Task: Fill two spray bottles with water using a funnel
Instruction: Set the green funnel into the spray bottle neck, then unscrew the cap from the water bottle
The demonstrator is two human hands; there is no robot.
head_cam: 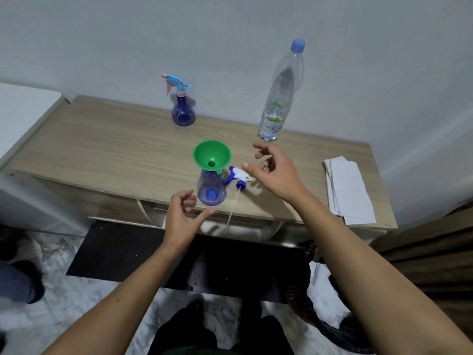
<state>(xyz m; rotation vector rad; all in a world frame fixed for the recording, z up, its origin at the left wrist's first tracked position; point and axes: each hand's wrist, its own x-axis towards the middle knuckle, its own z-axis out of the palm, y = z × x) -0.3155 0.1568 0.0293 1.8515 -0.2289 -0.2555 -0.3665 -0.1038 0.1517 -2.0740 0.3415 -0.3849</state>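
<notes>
A green funnel (pixel 212 158) sits in the neck of an uncapped blue spray bottle (pixel 212 192) near the table's front edge. Its white and blue spray head (pixel 239 175) lies on the table just to the right, with its tube hanging over the edge. A second blue spray bottle (pixel 183 110) with a light blue and pink head stands at the back. A capped clear water bottle (pixel 280 96) stands at the back right. My left hand (pixel 183 217) hovers just left of the funnel bottle, fingers loosely curled, holding nothing. My right hand (pixel 275 169) hovers over the spray head, also without anything in it.
The wooden table (pixel 107 144) stands against a white wall. A stack of white paper towels (pixel 349 189) lies at its right end. A white cabinet (pixel 24 116) stands to the left. A dark mat (pixel 122 249) lies on the marble floor below.
</notes>
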